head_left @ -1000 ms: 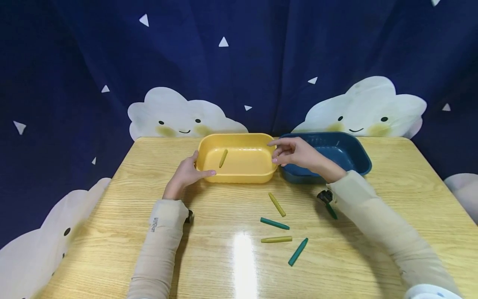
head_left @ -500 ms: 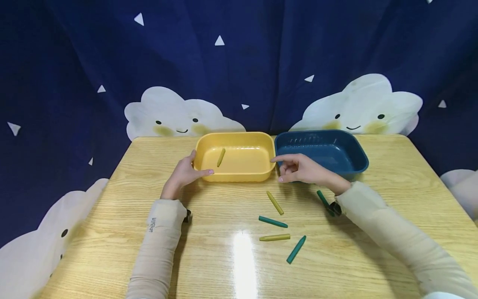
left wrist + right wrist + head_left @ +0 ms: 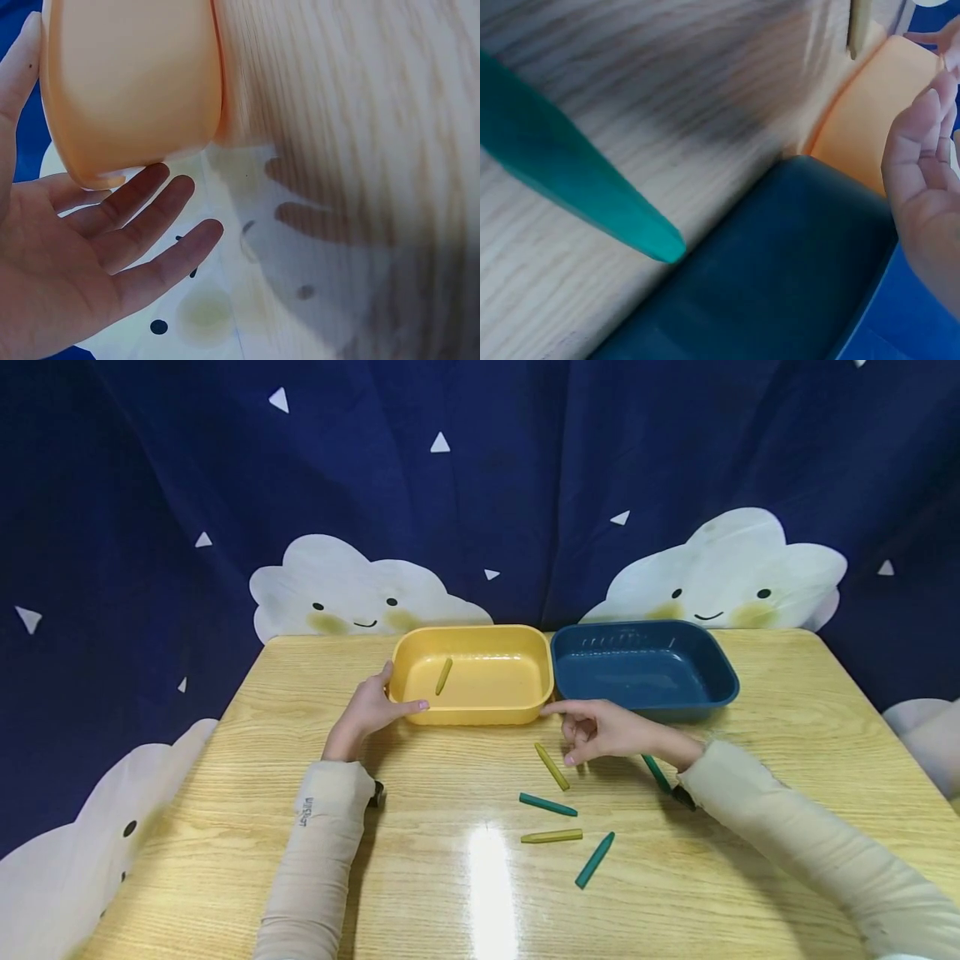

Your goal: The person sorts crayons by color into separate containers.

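My left hand (image 3: 371, 703) rests at the left end of a yellow plastic bin (image 3: 480, 716), thumb along the front rim. In the left wrist view its relaxed fingers touch the bin's outside. One yellow crayon (image 3: 444, 677) lies in the bin. My right hand (image 3: 611, 728) hovers holding nothing, its index finger stretched toward the bin's front right corner. Just below that hand is another yellow crayon (image 3: 552, 767) on the table. A green crayon (image 3: 656, 773) lies under the right wrist, and it looms large in the right wrist view.
A dark blue bin (image 3: 645, 681) stands right of the yellow one, side by side. Nearer on the wooden table (image 3: 420, 868) lie a teal crayon (image 3: 547, 804), a yellow crayon (image 3: 551, 836) and a second teal crayon (image 3: 596, 860). Behind hangs a navy cloud-print curtain (image 3: 517, 485).
My right hand has come down from over the gap between the bins to in front of them, near the loose yellow crayon. The left hand stays on the yellow bin.
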Available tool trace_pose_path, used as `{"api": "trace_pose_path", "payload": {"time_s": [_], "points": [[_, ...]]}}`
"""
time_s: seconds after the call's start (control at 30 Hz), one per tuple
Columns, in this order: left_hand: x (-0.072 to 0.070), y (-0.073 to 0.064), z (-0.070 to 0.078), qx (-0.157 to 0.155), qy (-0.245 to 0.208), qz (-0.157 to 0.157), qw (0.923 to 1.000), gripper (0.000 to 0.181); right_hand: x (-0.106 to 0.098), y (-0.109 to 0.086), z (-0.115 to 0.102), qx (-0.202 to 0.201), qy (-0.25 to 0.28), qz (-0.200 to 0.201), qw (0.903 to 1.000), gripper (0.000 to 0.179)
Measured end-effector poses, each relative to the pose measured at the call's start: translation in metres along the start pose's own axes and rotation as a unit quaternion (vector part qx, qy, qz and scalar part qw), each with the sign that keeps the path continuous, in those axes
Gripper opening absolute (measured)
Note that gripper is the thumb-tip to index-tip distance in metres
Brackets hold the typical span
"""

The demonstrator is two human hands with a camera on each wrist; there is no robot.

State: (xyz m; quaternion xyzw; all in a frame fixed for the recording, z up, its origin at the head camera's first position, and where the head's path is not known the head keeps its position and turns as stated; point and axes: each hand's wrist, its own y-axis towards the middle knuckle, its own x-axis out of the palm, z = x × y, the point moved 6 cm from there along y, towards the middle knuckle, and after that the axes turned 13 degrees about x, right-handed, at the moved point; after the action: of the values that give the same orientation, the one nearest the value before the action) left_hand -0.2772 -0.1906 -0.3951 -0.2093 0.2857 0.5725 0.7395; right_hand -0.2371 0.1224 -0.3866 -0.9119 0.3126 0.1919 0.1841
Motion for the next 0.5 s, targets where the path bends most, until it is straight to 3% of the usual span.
{"api": "trace_pose_path", "payload": {"time_s": [0.33, 0.5], "points": [[0.001, 0.0, -0.002, 0.006, -0.003, 0.004, 1.0, 0.106, 0.017, -0.001, 0.01, 0.01, -0.022, -0.036, 0.9991, 0.067], [0.0, 0.001, -0.003, 0.008, -0.001, 0.006, 1.0, 0.105, 0.022, 0.001, 0.016, 0.017, -0.045, -0.035, 0.9982, 0.07]]}}
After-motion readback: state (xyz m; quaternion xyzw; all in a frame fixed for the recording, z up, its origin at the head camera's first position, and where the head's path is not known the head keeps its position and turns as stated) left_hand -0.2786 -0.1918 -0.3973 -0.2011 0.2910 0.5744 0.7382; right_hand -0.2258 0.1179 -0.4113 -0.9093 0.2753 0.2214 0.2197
